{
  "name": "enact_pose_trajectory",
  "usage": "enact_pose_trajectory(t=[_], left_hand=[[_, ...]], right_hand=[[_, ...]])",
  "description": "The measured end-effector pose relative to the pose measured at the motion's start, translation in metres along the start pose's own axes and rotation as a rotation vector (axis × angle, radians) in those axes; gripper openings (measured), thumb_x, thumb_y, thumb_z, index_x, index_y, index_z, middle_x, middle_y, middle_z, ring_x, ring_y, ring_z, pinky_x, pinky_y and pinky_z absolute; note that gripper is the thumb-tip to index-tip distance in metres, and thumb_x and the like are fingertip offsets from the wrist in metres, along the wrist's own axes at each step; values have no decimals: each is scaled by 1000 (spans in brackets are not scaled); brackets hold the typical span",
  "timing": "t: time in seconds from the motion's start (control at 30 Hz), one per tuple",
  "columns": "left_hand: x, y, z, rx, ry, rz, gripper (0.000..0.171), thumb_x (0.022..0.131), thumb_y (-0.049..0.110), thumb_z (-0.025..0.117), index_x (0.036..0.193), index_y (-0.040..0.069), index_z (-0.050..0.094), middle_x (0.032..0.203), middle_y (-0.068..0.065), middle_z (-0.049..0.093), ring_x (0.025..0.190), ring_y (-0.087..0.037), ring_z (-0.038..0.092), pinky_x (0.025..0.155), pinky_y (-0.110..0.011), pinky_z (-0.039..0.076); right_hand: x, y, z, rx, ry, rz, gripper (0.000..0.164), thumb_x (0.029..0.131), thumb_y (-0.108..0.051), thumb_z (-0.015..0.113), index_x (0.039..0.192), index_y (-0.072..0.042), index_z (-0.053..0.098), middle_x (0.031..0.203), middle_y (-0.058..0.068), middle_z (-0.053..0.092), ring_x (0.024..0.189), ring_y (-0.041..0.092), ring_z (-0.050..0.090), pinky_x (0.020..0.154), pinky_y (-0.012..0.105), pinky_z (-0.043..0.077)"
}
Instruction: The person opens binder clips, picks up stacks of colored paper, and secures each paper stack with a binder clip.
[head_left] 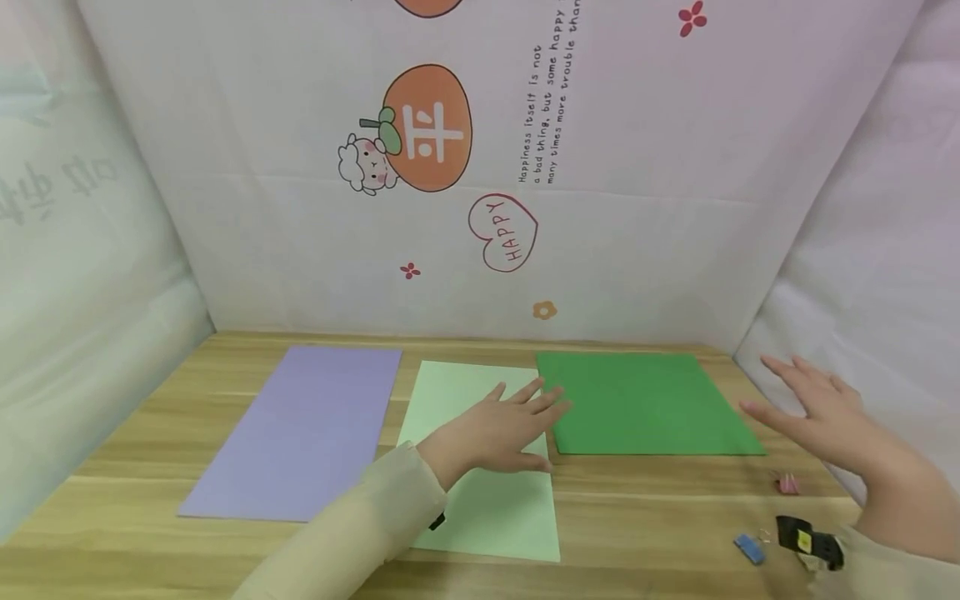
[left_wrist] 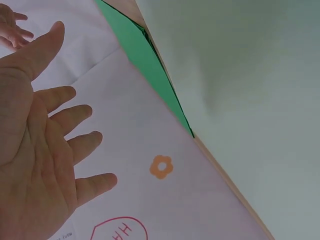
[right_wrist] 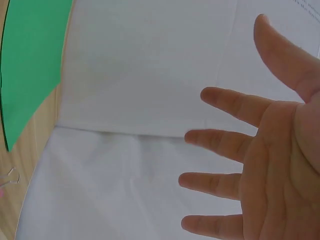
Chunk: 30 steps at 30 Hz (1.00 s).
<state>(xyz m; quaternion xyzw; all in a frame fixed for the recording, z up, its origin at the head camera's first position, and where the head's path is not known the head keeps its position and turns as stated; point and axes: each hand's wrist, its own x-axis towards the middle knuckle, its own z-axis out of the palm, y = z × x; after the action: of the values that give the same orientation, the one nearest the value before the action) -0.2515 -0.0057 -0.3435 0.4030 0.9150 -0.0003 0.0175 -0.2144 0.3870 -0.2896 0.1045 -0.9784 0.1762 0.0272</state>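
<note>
Over the pale green sheet [head_left: 480,512] in the head view is my left hand [head_left: 498,433], its fingers spread and nothing held. The left wrist view shows that hand's palm [left_wrist: 35,150] with the fingers apart. My right hand [head_left: 832,421] is raised at the right side, near the dark green sheet [head_left: 645,404], also with spread fingers. Its bare palm [right_wrist: 280,165] appears in the right wrist view. On the table below the right hand lie a pink binder clip [head_left: 787,483] and a blue binder clip [head_left: 748,548].
A purple sheet [head_left: 315,433] lies at the left of the wooden table [head_left: 637,521]. White printed cloth [head_left: 300,250] hangs along the back, with more cloth at both sides. A black strap [head_left: 810,540] is around the right wrist.
</note>
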Motion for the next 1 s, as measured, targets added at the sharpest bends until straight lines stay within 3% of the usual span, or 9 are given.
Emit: enact_pose_trajectory(t=[0.1,0.2,0.3,0.43,0.6,0.83,1.0], left_hand=[[9,2,-1,-4,-29,5,83,95,55,59,160,27,17,168,6,13,156,-20,7,121,-58,23],[18,2,-1,7,-50,10,80,96,53,58,160,28,18,168,8,15,156,-19,9,122,-54,24],[26,1,0,31,-64,8,77,97,51,57,160,29,19,167,10,17,156,-17,11,123,-49,25],[35,0,4,35,-85,-6,77,97,52,57,160,29,19,167,11,16,156,-15,11,124,-48,24],[48,3,10,21,-116,-21,76,97,53,56,160,30,18,167,12,16,156,-15,9,125,-48,21],[59,9,17,61,-153,-18,75,97,53,55,160,29,20,166,11,19,156,-17,12,123,-47,26],[64,13,23,65,-176,20,73,99,52,53,159,26,22,166,9,19,155,-17,16,123,-43,27]], right_hand=[[-2,11,-2,-9,-17,28,78,105,-41,42,151,15,13,148,51,2,133,72,1,105,81,-7],[-3,21,-2,-27,-49,72,79,106,-44,40,148,18,17,146,52,4,128,75,9,99,84,7],[-4,30,-1,-38,-88,112,81,106,-47,38,145,21,20,143,53,12,124,74,17,93,83,21],[-7,43,-1,-48,-129,143,82,106,-48,36,142,24,23,138,54,22,120,72,26,90,80,30],[-7,56,-2,-48,-170,151,79,107,-46,36,139,26,27,135,55,27,116,72,32,85,77,37],[-3,59,4,-34,-234,148,76,106,-44,40,139,24,31,131,50,43,115,70,41,82,71,44],[0,58,11,18,-324,163,80,106,-46,38,139,26,27,132,51,40,116,70,41,84,70,45]])
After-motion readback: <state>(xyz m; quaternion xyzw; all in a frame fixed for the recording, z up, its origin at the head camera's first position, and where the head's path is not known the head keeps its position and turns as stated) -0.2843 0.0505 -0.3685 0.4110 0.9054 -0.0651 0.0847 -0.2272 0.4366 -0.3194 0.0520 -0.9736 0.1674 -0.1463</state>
